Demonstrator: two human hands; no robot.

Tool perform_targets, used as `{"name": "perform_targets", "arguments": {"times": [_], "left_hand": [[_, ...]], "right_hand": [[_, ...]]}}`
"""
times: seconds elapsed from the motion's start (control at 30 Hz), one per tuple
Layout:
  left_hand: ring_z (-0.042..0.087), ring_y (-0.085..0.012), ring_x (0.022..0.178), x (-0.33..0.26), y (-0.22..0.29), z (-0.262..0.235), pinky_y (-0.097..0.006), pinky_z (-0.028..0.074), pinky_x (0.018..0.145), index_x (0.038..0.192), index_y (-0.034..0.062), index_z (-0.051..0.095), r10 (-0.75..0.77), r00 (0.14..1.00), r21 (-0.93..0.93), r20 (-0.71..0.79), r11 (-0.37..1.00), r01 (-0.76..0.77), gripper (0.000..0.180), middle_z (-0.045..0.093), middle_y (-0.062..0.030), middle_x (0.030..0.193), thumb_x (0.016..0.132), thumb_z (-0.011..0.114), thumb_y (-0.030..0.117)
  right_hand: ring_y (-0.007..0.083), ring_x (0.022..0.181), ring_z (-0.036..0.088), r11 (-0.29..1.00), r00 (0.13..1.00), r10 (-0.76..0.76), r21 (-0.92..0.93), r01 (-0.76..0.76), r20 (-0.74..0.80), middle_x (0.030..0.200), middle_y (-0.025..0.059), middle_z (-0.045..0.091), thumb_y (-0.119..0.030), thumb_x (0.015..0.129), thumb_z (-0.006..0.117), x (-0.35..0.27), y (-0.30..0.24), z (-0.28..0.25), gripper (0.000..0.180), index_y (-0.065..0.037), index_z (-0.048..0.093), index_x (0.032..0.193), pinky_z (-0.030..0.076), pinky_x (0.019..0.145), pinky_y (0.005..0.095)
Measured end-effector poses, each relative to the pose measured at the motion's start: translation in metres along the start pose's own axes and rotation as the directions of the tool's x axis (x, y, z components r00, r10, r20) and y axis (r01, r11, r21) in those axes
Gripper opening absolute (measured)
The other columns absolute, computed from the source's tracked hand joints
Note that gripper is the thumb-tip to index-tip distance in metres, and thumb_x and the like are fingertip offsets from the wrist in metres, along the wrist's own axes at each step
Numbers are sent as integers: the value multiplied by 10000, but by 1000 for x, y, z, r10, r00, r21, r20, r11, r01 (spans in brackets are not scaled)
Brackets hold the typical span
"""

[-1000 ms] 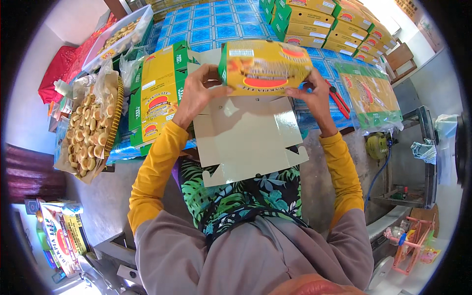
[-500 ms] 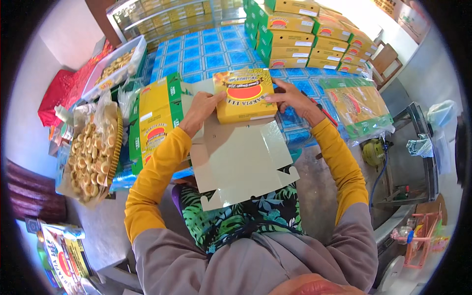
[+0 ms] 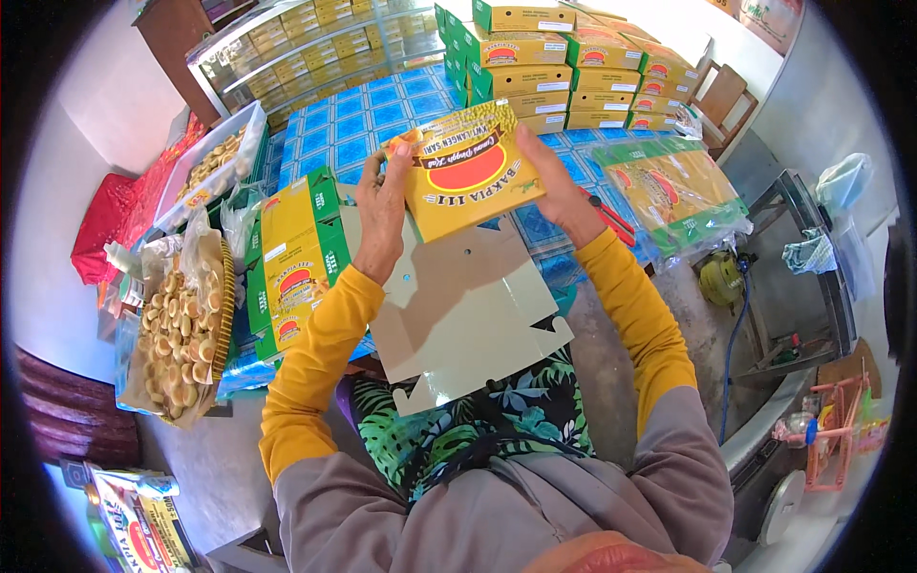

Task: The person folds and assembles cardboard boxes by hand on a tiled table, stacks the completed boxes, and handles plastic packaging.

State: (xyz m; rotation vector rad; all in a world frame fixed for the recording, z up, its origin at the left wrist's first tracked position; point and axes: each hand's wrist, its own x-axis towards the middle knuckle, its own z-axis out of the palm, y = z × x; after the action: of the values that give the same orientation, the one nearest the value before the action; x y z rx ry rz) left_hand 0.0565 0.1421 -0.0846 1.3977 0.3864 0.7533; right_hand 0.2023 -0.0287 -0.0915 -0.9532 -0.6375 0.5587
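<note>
Yellow forearm sleeves [image 3: 645,329] meet a grey top [image 3: 497,511] over leaf-print bottoms [image 3: 478,430].

Yellow box [image 3: 475,172] has turned counterclockwise; left hand [image 3: 384,212] has shifted to its upper-left corner

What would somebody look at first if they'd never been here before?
Probably the bright yellow box, held up between the left hand and right hand, above a pale cardboard sheet. Next might come the little round cakes piled in a basket on the left, and the tall stack of boxes at the back of the blue table.
</note>
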Motion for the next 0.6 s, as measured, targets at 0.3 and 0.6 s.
{"name": "perform_targets", "arguments": {"times": [0.3,0.6], "left_hand": [[622,-153,831,-8,-7,19,-278,514,733,1108,-18,579,-93,996,-293,1,952,89,411,633,-95,955,863,698,291],[644,-188,820,-12,-18,35,-297,545,702,1201,-12,497,-40,995,-320,-88,947,10,499,628,-113,987,824,731,217]], "right_hand": [[151,1018,627,993,995,79,-89,-74,52,1192,52,616,-257,891,642,-15,-13,-2,530,-22,500,1344,509,858,284],[131,746,605,987,979,96,-111,-117,-182,1001,55,649,-193,871,633,-43,-13,3,515,-25,501,1340,464,513,270]]}}
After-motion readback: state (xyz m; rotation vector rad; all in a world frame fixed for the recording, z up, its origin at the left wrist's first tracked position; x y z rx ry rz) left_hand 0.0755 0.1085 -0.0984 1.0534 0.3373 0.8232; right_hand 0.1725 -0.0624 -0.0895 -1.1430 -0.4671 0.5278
